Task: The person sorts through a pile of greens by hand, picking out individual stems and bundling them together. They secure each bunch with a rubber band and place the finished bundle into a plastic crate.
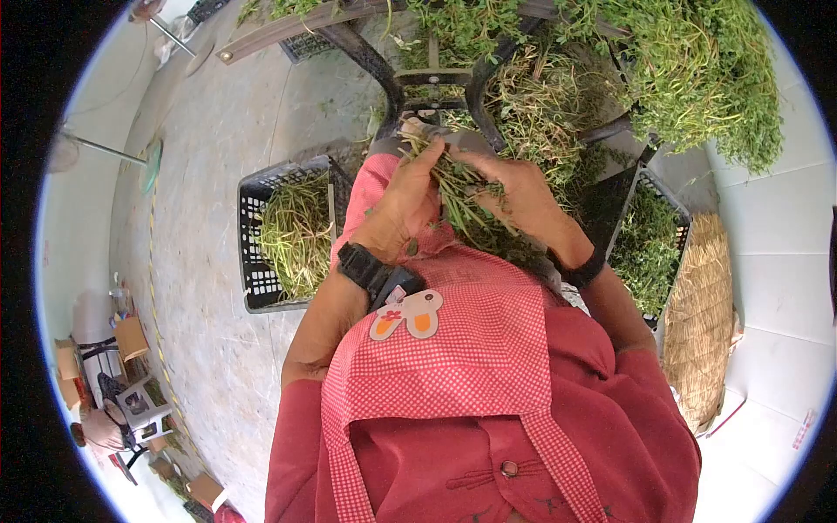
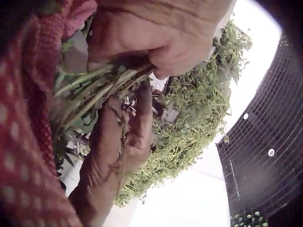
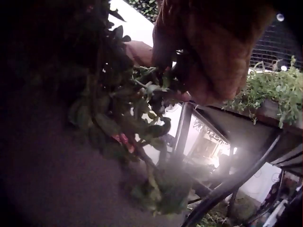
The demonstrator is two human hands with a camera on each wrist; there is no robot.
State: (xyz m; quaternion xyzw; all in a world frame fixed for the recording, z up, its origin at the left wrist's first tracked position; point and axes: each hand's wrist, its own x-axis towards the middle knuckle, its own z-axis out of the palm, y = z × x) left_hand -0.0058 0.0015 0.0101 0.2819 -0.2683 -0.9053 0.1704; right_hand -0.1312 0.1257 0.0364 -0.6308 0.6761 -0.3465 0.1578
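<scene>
A bunch of green stems [image 1: 462, 193] lies between the two hands above the lap. The left hand [image 1: 408, 196] grips its stem ends, thumb on top; in the left wrist view this hand [image 2: 161, 35] curls over the stems [image 2: 94, 90]. From the other side the right hand [image 1: 527, 196] holds the bunch with bent fingers; the left wrist view shows that hand [image 2: 118, 142] with thumb and finger at a thin stem. Leafy tops [image 3: 142, 113] hang by the right hand [image 3: 208, 47] in the right wrist view, where its fingertips are dark.
A black crate [image 1: 248, 261] of stems stands on the floor at left, another crate [image 1: 684, 231] of leafy greens at right beside a straw bundle [image 1: 702, 322]. Ahead, a table frame [image 1: 357, 57] carries heaped greens [image 1: 706, 78], with more plants [image 1: 545, 105] below.
</scene>
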